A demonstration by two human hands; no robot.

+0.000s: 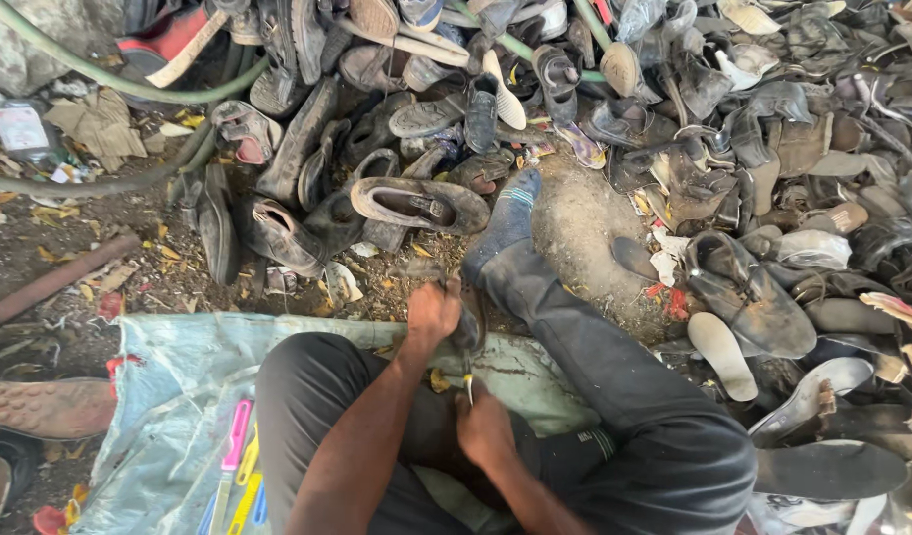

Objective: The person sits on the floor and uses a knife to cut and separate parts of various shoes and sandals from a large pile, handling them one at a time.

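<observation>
Dark worn shoe sat clenched in left hand above pale blue tarp; right hand gripped thin blade tool, working its underside. Sole looked still attached. Heap of old shoes beyond looked unprocessed.

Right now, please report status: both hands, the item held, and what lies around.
Left hand grips dark worn shoe. Right hand holds thin tool against it. Pile of old shoes crowds ahead; dark-trousered leg alongside.

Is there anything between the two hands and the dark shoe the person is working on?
Nothing visible: the left hand already has its grip on the dark shoe, and the right hand holds a small tool just below it.
</observation>
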